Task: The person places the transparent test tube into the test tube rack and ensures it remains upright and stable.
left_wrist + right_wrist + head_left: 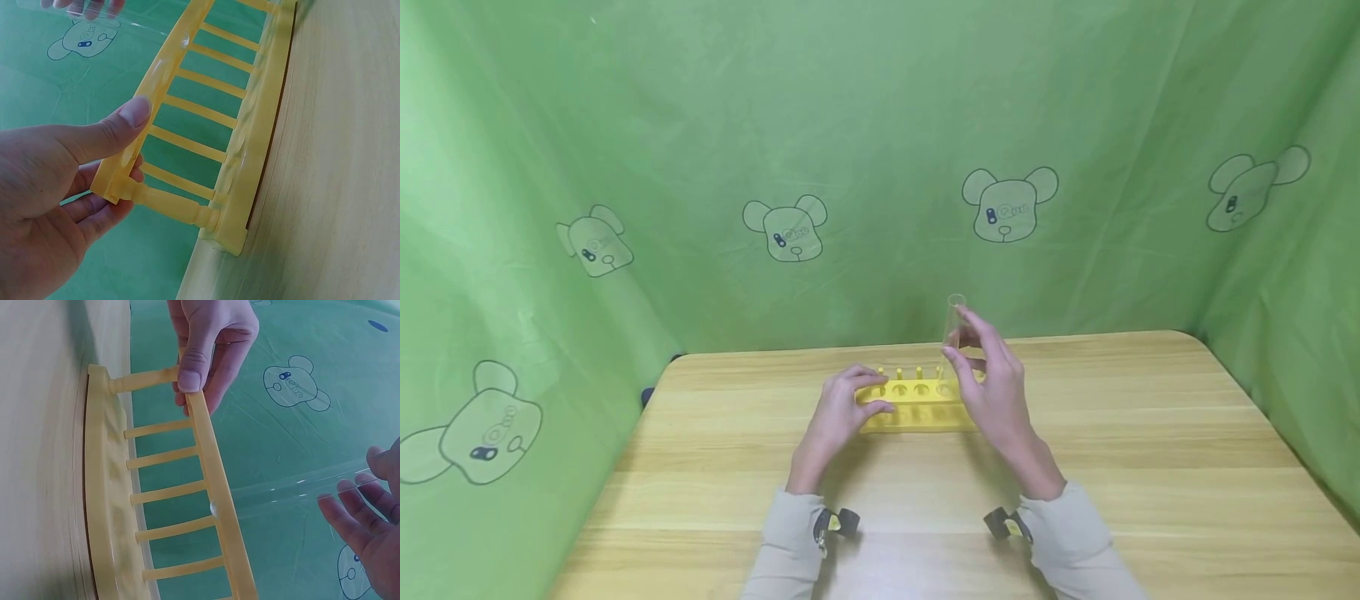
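A yellow test tube rack [917, 419] stands on the table, its top plate pierced by a row of round holes with pegs behind. My left hand [844, 407] grips the left end of that top plate, thumb [135, 111] on the front side and fingers curled behind. Above the right half of the rack, my right hand [997, 396] holds a clear glass test tube [951, 329] between thumb and fingers. The tube is nearly upright, open mouth up. Its lower end meets the top plate at one of the holes, as the right wrist view also shows.
The wooden table [715, 492] has a rounded far right corner. A green cloth [880, 108] printed with bear heads hangs behind it and along both sides. Dark camera mounts [847, 522] sit at both wrists, close over the table.
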Action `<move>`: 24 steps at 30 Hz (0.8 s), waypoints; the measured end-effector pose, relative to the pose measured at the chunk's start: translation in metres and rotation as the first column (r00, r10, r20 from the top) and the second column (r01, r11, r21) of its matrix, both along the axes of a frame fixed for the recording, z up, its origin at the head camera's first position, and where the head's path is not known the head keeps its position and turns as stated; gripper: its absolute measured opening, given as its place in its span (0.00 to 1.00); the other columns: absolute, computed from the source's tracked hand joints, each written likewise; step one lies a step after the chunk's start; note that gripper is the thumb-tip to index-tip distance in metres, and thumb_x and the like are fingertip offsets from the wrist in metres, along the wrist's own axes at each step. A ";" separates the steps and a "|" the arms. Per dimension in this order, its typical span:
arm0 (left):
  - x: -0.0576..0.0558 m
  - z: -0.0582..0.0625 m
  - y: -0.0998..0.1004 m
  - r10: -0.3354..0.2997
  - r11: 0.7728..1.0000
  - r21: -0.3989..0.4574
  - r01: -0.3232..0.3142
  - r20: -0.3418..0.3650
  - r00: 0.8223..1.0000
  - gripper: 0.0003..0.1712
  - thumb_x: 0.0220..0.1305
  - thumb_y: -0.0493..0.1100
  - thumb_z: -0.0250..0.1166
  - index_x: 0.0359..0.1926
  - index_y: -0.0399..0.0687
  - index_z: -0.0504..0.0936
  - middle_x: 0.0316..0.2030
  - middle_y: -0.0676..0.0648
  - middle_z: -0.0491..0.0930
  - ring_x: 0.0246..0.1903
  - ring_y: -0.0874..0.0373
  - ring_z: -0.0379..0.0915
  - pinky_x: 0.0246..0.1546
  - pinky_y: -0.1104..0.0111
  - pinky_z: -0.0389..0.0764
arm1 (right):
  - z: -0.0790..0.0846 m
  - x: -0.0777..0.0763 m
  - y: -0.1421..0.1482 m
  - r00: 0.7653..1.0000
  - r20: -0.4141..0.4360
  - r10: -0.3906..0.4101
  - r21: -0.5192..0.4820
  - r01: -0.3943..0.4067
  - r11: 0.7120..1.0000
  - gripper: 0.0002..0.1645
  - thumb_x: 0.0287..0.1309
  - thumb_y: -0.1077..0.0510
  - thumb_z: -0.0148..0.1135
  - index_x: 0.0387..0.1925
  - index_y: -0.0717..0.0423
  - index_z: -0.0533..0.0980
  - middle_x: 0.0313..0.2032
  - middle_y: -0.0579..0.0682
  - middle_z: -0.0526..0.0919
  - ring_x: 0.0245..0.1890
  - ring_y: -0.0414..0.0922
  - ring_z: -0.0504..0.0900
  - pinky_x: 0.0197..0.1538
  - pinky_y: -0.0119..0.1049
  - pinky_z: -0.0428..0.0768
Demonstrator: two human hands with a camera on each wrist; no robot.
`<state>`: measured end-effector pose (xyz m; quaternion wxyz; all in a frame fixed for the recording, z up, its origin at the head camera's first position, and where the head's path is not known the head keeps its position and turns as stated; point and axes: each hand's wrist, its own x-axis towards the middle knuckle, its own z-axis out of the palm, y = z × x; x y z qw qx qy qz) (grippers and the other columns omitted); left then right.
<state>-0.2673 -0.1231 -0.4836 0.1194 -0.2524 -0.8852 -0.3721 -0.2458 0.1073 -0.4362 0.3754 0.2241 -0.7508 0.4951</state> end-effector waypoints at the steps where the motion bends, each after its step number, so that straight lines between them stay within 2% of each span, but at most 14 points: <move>1: 0.000 0.000 0.000 0.000 1.000 0.002 0.000 0.000 1.000 0.26 0.51 0.42 0.80 0.51 0.37 0.87 0.51 0.41 0.85 0.53 0.47 0.81 0.62 0.61 0.80 | -0.001 0.000 0.000 1.000 -0.001 0.001 -0.002 -0.001 1.000 0.37 0.58 0.75 0.69 0.69 0.62 0.70 0.43 0.60 0.84 0.45 0.54 0.85 0.44 0.22 0.84; 9: 0.000 -0.001 0.000 0.004 1.000 0.005 -0.004 -0.005 1.000 0.25 0.51 0.42 0.81 0.51 0.38 0.87 0.50 0.42 0.85 0.52 0.48 0.82 0.61 0.60 0.81 | -0.003 0.000 -0.001 1.000 0.004 0.006 -0.005 -0.006 1.000 0.37 0.58 0.76 0.68 0.69 0.62 0.70 0.43 0.60 0.84 0.46 0.54 0.85 0.45 0.20 0.83; 24: 0.000 0.000 0.001 0.008 1.000 0.009 -0.008 -0.001 1.000 0.25 0.51 0.40 0.81 0.51 0.38 0.87 0.50 0.42 0.85 0.52 0.48 0.82 0.61 0.60 0.80 | -0.004 -0.001 0.000 1.000 0.017 0.008 -0.005 -0.008 1.000 0.37 0.59 0.74 0.69 0.69 0.61 0.70 0.43 0.60 0.84 0.46 0.54 0.85 0.44 0.25 0.86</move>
